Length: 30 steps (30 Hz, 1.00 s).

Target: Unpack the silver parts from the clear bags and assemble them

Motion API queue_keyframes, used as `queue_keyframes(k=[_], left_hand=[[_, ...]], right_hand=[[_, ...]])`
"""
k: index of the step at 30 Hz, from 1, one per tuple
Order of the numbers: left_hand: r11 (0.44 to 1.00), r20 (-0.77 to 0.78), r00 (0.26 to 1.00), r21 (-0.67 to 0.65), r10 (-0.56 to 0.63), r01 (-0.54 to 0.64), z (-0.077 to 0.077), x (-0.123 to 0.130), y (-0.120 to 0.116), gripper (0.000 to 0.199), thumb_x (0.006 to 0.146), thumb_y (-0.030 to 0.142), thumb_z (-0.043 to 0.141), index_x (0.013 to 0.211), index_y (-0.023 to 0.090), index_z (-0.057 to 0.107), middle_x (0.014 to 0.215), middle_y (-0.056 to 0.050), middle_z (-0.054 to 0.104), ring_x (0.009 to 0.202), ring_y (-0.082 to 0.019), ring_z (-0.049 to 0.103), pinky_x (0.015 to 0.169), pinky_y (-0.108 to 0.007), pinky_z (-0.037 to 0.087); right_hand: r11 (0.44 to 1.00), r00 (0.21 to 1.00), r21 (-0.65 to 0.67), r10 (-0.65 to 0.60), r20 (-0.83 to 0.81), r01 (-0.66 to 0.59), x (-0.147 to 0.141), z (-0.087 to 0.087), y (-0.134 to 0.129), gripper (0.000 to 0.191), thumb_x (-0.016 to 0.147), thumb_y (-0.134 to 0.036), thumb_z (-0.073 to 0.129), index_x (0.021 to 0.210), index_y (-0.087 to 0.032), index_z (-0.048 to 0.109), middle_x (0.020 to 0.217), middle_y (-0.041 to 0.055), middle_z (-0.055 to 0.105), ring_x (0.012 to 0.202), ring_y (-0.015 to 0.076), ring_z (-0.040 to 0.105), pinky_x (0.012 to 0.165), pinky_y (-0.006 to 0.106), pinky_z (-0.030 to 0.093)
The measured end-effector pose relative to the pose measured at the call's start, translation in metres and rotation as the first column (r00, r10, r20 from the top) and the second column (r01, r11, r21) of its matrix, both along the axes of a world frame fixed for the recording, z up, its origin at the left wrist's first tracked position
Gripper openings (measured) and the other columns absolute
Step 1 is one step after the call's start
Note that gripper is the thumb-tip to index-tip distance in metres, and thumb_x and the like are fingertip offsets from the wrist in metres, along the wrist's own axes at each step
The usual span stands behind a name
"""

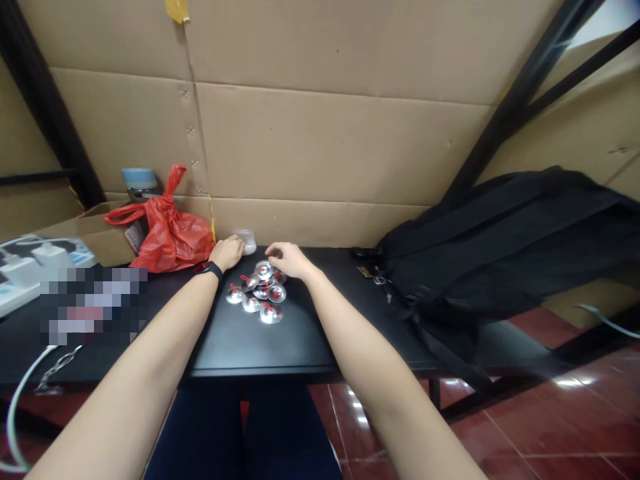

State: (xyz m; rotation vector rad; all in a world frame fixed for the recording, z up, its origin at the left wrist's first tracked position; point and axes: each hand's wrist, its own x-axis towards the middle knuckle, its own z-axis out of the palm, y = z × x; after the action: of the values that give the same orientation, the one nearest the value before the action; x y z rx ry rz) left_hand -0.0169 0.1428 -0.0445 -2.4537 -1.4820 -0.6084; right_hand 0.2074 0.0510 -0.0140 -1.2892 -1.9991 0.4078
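Several small silver metal discs with red loops (271, 313) lie in a loose, partly overlapping group on the black table (240, 350). At the back edge of the group is my right hand (290, 259), its thumb and fingers curved beside the rearmost disc; whether it grips that disc is too small to tell. My left hand (227, 252), with a dark band on the wrist, reaches to a small clear plastic container (247, 241) near the cardboard wall. Its fingertips are at the container's left side and partly hidden.
A red plastic bag (173, 233), a cardboard box (107, 243) and a blue-lidded bottle (140, 179) stand at the left. White plugs (53, 257) and a cable are farther left. A black backpack (490, 240) covers the right side. Cardboard (320, 147) walls the back.
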Motion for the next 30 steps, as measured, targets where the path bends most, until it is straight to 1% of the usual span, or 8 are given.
queue_keyframes(k=[3,6,8,15,20,25,28,30], left_hand=[[1.0,-0.008,1.0,-0.009,0.0,0.0,-0.001,0.001,0.001,0.034,0.089,0.02,0.049,0.12,0.02,0.066,0.129,-0.01,0.061,0.11,-0.024,0.065,0.091,-0.033,0.051],[1.0,0.002,1.0,-0.028,0.01,-0.01,-0.002,0.001,-0.001,0.041,0.087,0.023,0.054,0.127,0.021,0.062,0.139,-0.009,0.053,0.113,-0.025,0.064,0.092,-0.032,0.051],[0.999,0.007,1.0,-0.032,0.018,-0.018,-0.002,0.0,-0.004,0.046,0.087,0.027,0.055,0.132,0.022,0.06,0.145,-0.008,0.047,0.115,-0.026,0.062,0.094,-0.034,0.051],[0.997,-0.014,0.998,0.037,0.062,-0.061,0.0,-0.004,-0.02,0.047,0.087,0.038,0.058,0.133,0.027,0.06,0.153,-0.007,0.043,0.127,-0.034,0.049,0.102,-0.049,0.044],[0.997,0.076,0.996,0.061,0.044,-0.049,0.007,-0.002,-0.044,0.044,0.093,0.035,0.052,0.135,0.027,0.057,0.152,-0.008,0.045,0.13,-0.032,0.046,0.104,-0.049,0.042],[0.998,0.211,0.976,0.024,-0.055,0.051,0.013,-0.005,-0.069,0.028,0.094,0.034,0.05,0.11,0.023,0.071,0.122,-0.008,0.066,0.114,-0.027,0.059,0.1,-0.044,0.046],[0.984,0.337,0.928,-0.026,-0.159,0.178,0.015,-0.005,-0.077,0.023,0.091,0.033,0.056,0.097,0.021,0.075,0.108,-0.006,0.071,0.105,-0.024,0.064,0.098,-0.037,0.049],[0.964,0.435,0.872,-0.034,-0.224,0.264,0.016,-0.002,-0.081,0.021,0.089,0.034,0.061,0.095,0.021,0.076,0.106,-0.006,0.072,0.103,-0.022,0.066,0.098,-0.034,0.05]], right_hand=[[0.997,0.994,-0.018,0.07,0.088,-0.068,-0.001,0.005,-0.008,0.028,0.076,-0.014,0.069,0.103,-0.018,0.075,0.103,0.0056,0.074,0.089,0.0185,0.067,0.088,0.032,0.052],[0.975,0.969,-0.084,0.215,0.121,-0.206,-0.002,0.009,-0.014,0.033,0.073,-0.017,0.075,0.106,-0.019,0.075,0.109,0.0055,0.074,0.097,0.0192,0.068,0.091,0.03,0.051],[0.961,0.951,-0.118,0.266,0.156,-0.25,-0.003,0.01,-0.016,0.038,0.07,-0.016,0.078,0.108,-0.018,0.075,0.113,0.006,0.074,0.102,0.0204,0.068,0.093,0.03,0.05],[0.957,0.911,-0.092,0.29,0.293,-0.276,-0.007,0.016,-0.02,0.032,0.072,-0.013,0.075,0.103,-0.016,0.077,0.115,0.0093,0.073,0.103,0.0227,0.068,0.09,0.028,0.05],[0.956,0.896,-0.121,0.292,0.334,-0.266,-0.007,0.018,-0.024,0.028,0.073,-0.016,0.074,0.1,-0.021,0.078,0.103,0.0045,0.077,0.095,0.0219,0.07,0.085,0.027,0.05],[0.976,0.955,-0.04,0.217,0.202,-0.213,-0.004,0.012,-0.021,0.033,0.074,-0.019,0.077,0.106,-0.024,0.076,0.1,0.0051,0.077,0.094,0.0229,0.071,0.087,0.03,0.052],[0.984,0.983,0.004,0.181,0.026,-0.181,-0.006,0.007,-0.017,0.035,0.077,-0.026,0.076,0.112,-0.021,0.072,0.102,0.0071,0.076,0.093,0.0218,0.071,0.088,0.034,0.053],[0.981,0.971,-0.002,0.19,-0.144,-0.192,-0.009,0.003,-0.013,0.038,0.079,-0.028,0.075,0.115,-0.019,0.068,0.105,0.0087,0.075,0.089,0.0197,0.071,0.086,0.035,0.055]])
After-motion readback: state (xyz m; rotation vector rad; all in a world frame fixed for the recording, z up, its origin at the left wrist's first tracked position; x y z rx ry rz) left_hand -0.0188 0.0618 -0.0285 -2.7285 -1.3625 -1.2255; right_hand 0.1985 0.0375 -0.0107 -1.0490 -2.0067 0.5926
